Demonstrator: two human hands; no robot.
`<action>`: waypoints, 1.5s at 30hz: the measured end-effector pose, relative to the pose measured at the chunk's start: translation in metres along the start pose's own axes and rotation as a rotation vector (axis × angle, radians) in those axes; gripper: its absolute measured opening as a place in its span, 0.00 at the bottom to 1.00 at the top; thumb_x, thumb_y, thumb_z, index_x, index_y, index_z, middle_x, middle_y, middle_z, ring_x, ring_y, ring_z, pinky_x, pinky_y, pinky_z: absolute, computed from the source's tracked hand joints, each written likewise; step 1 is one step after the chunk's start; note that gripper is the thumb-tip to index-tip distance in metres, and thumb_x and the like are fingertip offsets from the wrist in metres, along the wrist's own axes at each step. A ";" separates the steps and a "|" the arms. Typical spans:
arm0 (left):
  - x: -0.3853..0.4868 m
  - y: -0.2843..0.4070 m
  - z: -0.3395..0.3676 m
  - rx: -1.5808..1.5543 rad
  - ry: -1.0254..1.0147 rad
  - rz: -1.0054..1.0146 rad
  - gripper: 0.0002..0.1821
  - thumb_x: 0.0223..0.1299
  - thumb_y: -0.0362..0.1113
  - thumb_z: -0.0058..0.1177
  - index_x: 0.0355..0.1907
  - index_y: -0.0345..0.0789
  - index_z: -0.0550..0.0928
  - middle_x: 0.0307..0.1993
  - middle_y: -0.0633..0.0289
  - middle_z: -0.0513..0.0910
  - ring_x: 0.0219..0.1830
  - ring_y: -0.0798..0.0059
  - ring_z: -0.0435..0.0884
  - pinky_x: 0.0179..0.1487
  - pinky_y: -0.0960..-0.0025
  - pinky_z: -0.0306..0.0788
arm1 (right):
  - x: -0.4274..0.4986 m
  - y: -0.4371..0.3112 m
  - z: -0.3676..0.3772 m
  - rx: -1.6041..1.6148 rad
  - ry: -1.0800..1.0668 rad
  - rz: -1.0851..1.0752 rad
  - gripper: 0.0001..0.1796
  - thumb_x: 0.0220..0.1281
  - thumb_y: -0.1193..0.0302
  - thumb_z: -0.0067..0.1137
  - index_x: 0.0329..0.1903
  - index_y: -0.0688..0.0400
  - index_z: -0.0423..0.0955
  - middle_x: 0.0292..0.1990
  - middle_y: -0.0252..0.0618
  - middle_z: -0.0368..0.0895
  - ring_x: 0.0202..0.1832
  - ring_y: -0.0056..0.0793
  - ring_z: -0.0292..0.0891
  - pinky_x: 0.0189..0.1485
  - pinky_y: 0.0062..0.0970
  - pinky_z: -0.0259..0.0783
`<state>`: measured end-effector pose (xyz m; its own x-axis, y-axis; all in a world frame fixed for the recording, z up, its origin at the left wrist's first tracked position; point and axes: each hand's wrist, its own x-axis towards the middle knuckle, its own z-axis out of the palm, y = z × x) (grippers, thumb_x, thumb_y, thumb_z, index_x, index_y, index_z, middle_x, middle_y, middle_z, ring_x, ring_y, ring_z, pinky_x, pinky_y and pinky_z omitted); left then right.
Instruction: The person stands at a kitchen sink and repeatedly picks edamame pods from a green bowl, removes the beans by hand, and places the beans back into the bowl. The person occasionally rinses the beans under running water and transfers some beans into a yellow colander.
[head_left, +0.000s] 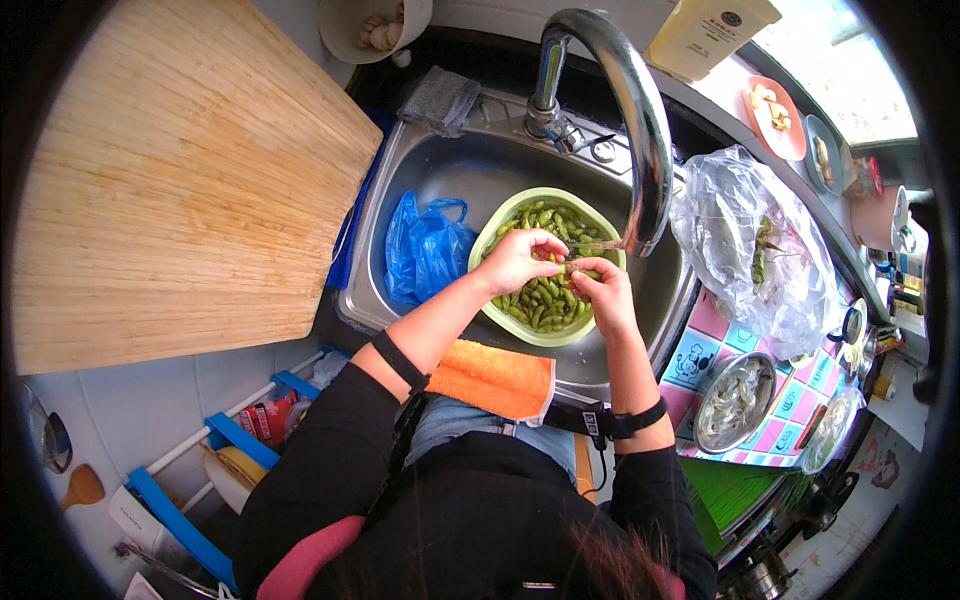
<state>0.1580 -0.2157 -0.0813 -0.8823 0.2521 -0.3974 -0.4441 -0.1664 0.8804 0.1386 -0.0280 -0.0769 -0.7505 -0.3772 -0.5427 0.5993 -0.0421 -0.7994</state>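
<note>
Green edamame pods (547, 304) lie in a light green plastic basin (514, 330), which stands in the steel sink. Above them my left hand (521, 261) and my right hand (606, 294) come together, both with fingertips on one pod (568, 268). The chrome faucet (651, 187) arches over the right side of the basin. A thin stream of water seems to run from its spout near my fingers. Left of the basin, a crumpled blue plastic bag (431, 251) rests on the sink floor.
A large wooden board (202, 180) is at the left. A grey scouring cloth (440, 99) lies on the sink's back rim, an orange towel (487, 379) over the front edge. To the right are a clear plastic bag (795, 277) with plant scraps and a metal bowl of shrimp (733, 401).
</note>
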 end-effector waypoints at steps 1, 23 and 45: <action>0.000 0.000 0.000 -0.009 0.002 -0.023 0.12 0.50 0.23 0.53 0.41 0.31 0.78 0.37 0.65 0.76 0.41 0.81 0.74 0.44 0.77 0.70 | 0.000 0.000 0.000 -0.017 0.005 -0.017 0.07 0.52 0.78 0.57 0.36 0.64 0.75 0.27 0.35 0.78 0.27 0.19 0.73 0.31 0.16 0.68; -0.013 -0.006 0.023 1.042 0.165 0.490 0.06 0.47 0.36 0.55 0.27 0.37 0.81 0.22 0.57 0.78 0.27 0.59 0.77 0.30 0.63 0.71 | -0.018 -0.008 0.008 -0.674 0.089 -0.242 0.10 0.48 0.74 0.62 0.34 0.64 0.78 0.25 0.40 0.81 0.28 0.20 0.77 0.33 0.20 0.71; 0.064 0.100 0.012 1.372 0.414 0.389 0.21 0.58 0.32 0.38 0.57 0.47 0.68 0.24 0.59 0.80 0.24 0.62 0.80 0.22 0.60 0.71 | -0.015 0.009 -0.015 -0.410 0.225 -0.193 0.09 0.51 0.74 0.59 0.34 0.67 0.78 0.21 0.36 0.79 0.22 0.16 0.74 0.27 0.17 0.69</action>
<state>0.0587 -0.2046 -0.0162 -0.9935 0.0825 0.0785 0.1073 0.9086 0.4036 0.1514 -0.0090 -0.0793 -0.9054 -0.1879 -0.3806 0.3186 0.2919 -0.9019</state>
